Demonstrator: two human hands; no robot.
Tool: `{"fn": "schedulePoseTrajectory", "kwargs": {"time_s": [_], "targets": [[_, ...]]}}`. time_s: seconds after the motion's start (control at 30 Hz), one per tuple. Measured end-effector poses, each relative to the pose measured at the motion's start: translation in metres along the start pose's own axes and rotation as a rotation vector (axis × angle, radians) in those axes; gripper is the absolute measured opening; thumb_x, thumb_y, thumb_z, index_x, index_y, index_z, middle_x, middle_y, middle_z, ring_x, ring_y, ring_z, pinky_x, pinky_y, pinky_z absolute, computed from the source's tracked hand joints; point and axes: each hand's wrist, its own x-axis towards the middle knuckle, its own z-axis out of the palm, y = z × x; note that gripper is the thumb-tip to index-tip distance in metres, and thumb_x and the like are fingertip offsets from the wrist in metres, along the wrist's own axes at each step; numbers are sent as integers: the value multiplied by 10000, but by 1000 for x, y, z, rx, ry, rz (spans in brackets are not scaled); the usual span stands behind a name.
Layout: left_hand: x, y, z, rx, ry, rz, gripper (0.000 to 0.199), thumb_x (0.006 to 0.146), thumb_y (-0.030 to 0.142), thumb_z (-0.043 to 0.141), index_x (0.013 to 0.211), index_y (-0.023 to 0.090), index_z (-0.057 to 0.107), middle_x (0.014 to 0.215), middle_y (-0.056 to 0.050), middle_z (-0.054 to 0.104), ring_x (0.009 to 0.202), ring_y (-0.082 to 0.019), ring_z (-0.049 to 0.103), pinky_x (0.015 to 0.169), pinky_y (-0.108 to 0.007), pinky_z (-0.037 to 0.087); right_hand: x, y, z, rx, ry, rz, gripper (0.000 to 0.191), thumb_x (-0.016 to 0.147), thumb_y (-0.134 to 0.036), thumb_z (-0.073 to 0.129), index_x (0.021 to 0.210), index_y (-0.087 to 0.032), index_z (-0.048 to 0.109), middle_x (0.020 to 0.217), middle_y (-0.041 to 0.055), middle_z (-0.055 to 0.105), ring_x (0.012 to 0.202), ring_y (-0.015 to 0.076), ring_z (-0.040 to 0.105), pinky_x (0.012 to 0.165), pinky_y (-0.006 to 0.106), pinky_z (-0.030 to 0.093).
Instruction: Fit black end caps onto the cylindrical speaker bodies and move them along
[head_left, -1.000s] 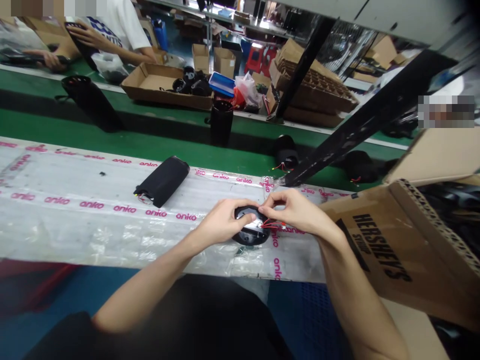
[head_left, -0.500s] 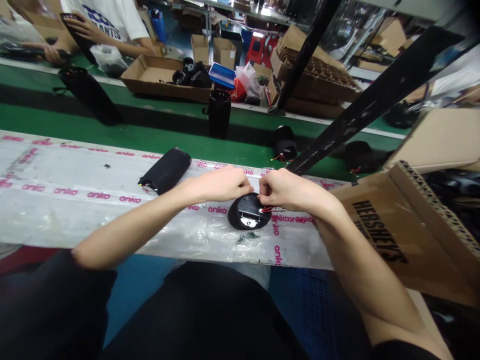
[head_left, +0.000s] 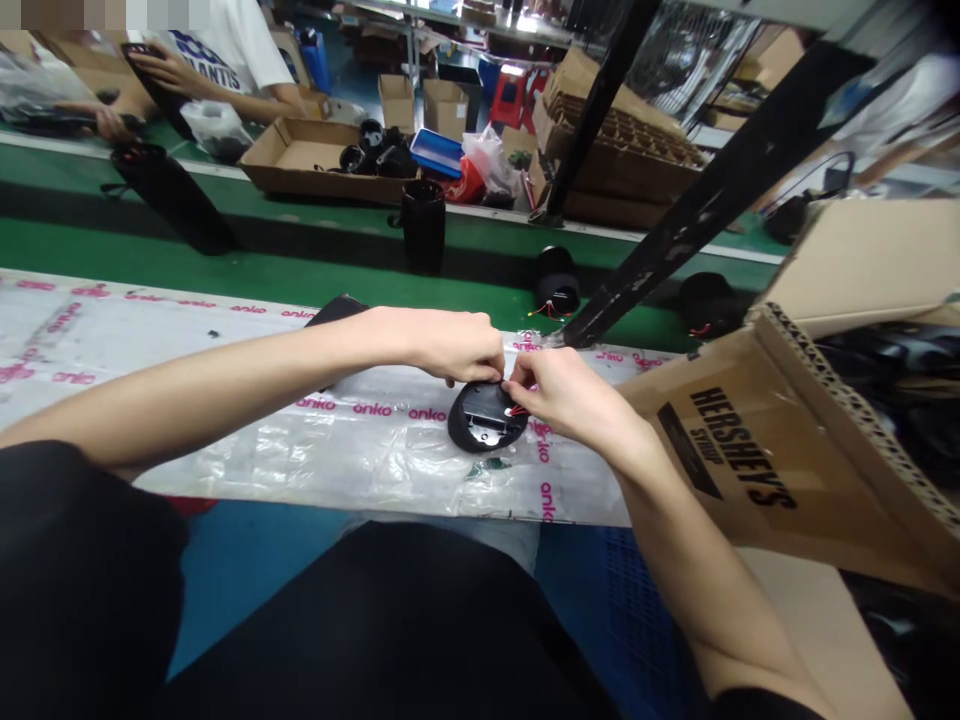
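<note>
A round black speaker cap point(head_left: 486, 417) lies on the plastic-covered bench, with a metal plate on its face and thin red wires at its right side. My left hand point(head_left: 459, 346) reaches over from the left, its fingertips at the cap's upper edge. My right hand point(head_left: 561, 396) pinches at the red wires point(head_left: 516, 409) on the cap's upper right. A black fabric-covered cylinder point(head_left: 337, 310) lies mostly hidden under my left forearm.
Pink-printed "onko" plastic point(head_left: 225, 440) covers the bench. Beyond it, a green belt point(head_left: 247, 278) carries an upright black speaker tube point(head_left: 423, 228). A cardboard box point(head_left: 757, 450) stands at right. A co-worker's hand point(head_left: 169, 70) works at far left.
My left forearm has swung across the black cylinder, covering most of it. Both hands have closed in on the cap's upper edge, and the cap sits slightly further left in view.
</note>
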Motion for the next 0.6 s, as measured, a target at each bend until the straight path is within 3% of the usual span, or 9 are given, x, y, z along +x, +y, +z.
{"fn": "schedulePoseTrajectory", "kwargs": {"time_s": [0.1, 0.2, 0.4, 0.53, 0.6], "targets": [[3, 1, -2, -11, -2, 0, 276, 975, 158, 576, 1031, 223, 838, 772, -36, 801, 585, -170, 628, 635, -286, 400, -2, -2, 4, -27, 40, -28, 265, 983, -139, 590, 726, -199, 609, 706, 39, 655, 655, 170, 552, 632, 302, 329], [6, 7, -4, 69, 25, -18, 229, 925, 147, 623, 918, 206, 844, 724, -47, 773, 564, -177, 587, 600, -307, 357, -6, 0, 6, 3, 81, -31, 272, 1001, -156, 582, 734, -199, 608, 720, 41, 661, 672, 175, 569, 631, 302, 324], [14, 14, -6, 126, 44, -34, 166, 846, 171, 673, 822, 187, 837, 658, -70, 718, 550, -208, 549, 588, -347, 323, -23, 13, 4, 277, 55, 91, 266, 1058, -356, 525, 919, -205, 694, 706, 4, 719, 594, 167, 643, 617, 283, 414], [12, 11, -7, 45, 28, -24, 194, 875, 174, 644, 802, 176, 824, 638, -63, 707, 536, -189, 525, 594, -344, 318, -32, 9, 13, 364, -98, 191, 380, 1055, -305, 423, 734, -209, 604, 584, 4, 688, 509, 164, 662, 587, 280, 459], [10, 11, -10, 5, 5, -42, 208, 899, 171, 630, 815, 179, 820, 642, -53, 712, 541, -176, 528, 598, -332, 324, -33, 5, 17, 326, -87, 203, 399, 1018, -264, 433, 641, -213, 553, 558, 15, 686, 505, 163, 663, 574, 277, 456]]}}
